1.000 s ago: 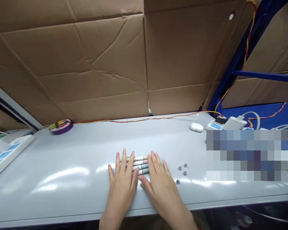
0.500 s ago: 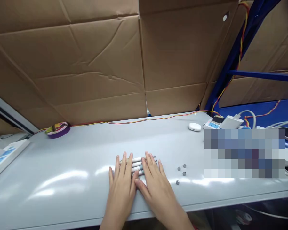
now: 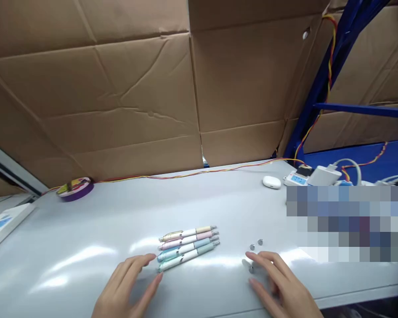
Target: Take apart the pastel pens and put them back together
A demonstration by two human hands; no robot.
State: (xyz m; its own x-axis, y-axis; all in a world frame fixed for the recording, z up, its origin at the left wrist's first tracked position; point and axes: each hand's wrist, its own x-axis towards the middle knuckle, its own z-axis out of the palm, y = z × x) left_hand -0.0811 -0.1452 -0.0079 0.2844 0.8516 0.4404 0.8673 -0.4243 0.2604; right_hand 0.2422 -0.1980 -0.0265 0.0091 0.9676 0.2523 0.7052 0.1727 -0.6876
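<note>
Several pastel pens (image 3: 188,247) lie side by side in a neat row on the grey table (image 3: 119,225). My left hand (image 3: 126,287) rests open just left of the pens, fingertips close to their clip ends. My right hand (image 3: 281,287) is open to the right of the pens, its fingers over some small grey pen tips (image 3: 256,244); two tips show beyond the fingertips.
A purple tape roll (image 3: 75,189) sits at the back left, a white earbud case (image 3: 272,182) and a power strip (image 3: 301,179) at the back right. A red-yellow wire runs along the cardboard wall (image 3: 152,88). A blurred patch covers the right side.
Both hands have lifted off the pens and drawn apart toward me, the left going left and the right going right to the small tips. The whole row of pens is now uncovered.
</note>
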